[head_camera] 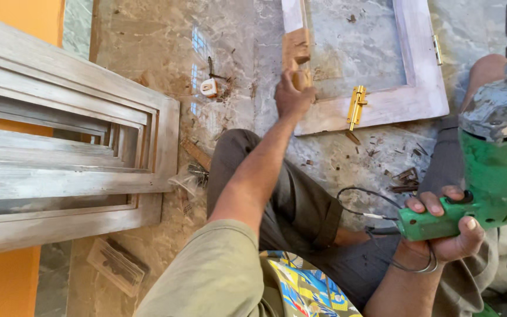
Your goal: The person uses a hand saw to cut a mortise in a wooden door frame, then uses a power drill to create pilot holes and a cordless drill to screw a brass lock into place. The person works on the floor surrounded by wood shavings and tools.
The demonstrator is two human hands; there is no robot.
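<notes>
Right hand (450, 226) gripped the drill (488, 164) by its green handle; it looked heavy and rigid. Left hand (291, 94) clenched a wooden block (296, 56) at the sash (382, 103) corner, beside the brass bolt (356, 105).

A white-painted wooden window frame (377, 105) lies flat on the glossy marble floor (148, 47). At its lower left corner the left hand (291, 97) closes round a small bare-wood block (300, 78) that rests against the frame's left rail. A brass sliding bolt (356, 107) is fixed on the frame's bottom rail, right of that hand. Brown wood chips (403, 176) are scattered just below the frame. Further below and to the right, the right hand (450, 226) grips the handle of a green electric drill (488, 176). Well left of the frame stands a stack of grey-white wooden frames (60, 152).
</notes>
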